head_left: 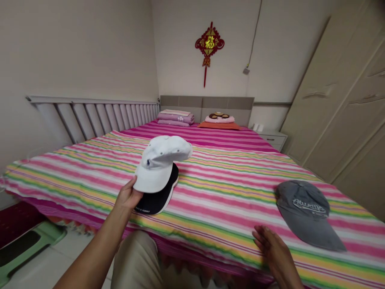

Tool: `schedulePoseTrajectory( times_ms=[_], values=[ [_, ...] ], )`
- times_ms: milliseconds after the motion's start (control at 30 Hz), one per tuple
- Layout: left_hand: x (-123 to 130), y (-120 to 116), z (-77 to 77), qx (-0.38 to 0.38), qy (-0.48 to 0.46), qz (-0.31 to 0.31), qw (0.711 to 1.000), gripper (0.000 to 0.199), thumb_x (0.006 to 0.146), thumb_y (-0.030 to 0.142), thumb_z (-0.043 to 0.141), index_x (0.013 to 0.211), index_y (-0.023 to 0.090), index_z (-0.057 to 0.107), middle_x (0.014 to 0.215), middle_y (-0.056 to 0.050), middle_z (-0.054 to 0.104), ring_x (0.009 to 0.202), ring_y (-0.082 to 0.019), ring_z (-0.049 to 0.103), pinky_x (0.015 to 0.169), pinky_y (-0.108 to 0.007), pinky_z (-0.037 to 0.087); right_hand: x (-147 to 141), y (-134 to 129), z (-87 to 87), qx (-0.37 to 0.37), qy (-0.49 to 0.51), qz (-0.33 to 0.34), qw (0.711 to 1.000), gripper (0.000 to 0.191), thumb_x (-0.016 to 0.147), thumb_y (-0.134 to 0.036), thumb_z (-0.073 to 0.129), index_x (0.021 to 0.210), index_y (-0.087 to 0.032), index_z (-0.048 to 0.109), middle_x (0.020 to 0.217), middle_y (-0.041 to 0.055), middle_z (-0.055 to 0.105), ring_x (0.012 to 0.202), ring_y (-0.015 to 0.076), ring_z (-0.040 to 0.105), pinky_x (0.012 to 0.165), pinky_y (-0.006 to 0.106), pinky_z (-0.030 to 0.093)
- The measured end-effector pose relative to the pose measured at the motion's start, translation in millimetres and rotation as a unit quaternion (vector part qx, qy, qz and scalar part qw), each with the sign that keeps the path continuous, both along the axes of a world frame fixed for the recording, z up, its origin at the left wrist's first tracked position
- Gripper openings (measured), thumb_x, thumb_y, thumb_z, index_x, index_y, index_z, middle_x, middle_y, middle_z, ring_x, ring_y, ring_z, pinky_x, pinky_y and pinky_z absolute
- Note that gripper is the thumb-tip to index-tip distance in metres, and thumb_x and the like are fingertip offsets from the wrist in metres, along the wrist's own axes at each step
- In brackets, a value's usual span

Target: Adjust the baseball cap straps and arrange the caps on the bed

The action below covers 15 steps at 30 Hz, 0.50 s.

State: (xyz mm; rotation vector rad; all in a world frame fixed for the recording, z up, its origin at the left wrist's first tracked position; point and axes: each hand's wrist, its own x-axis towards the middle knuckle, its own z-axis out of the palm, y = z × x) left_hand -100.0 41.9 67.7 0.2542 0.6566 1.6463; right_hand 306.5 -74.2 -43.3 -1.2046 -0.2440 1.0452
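At centre-left of the frame, 1 white cloth cap with a curved brim (162,160) is being gripped at its brim by the left hand (129,195), thumb on top. Nothing is being held by the right hand (272,251), which is being kept partly open at lower right. Beneath the white cap, 1 black cap with a pale-edged brim (155,200) is being partly hidden. At right, 1 grey soft-crowned cap with white lettering (308,212) is being supported by the striped, wrinkled bedcover (216,196).
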Motion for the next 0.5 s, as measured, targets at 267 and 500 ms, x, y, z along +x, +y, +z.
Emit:
schedulePoseTrajectory(
  times_ms=[267, 500],
  values=[
    [-9, -2, -48.1, -0.075, 0.015, 0.016, 0.997, 0.037, 0.084, 0.005, 0.036, 0.118, 0.008, 0.049, 0.066, -0.006, 0.070, 0.056, -0.013, 0.065, 0.058, -0.019, 0.054, 4, 4, -5.9, -0.009, 0.001, -0.012, 1.000, 0.032, 0.045, -0.028, 0.076, 0.069, -0.016, 0.059, 0.064, -0.0002, 0.066, 0.055, 0.0154, 0.063, 0.047, 0.023, 0.049],
    [-5, -1, -39.4, -0.011, 0.000, 0.066, 0.998, 0.037, 0.083, 0.002, 0.036, 0.112, 0.015, 0.055, 0.069, -0.003, 0.070, 0.060, -0.011, 0.065, 0.062, -0.018, 0.054, 6, 3, -6.4, -0.002, 0.019, -0.007, 1.000, 0.030, 0.046, -0.027, 0.075, 0.069, -0.016, 0.059, 0.066, 0.0005, 0.067, 0.058, 0.0157, 0.064, 0.050, 0.024, 0.050]
  ],
)
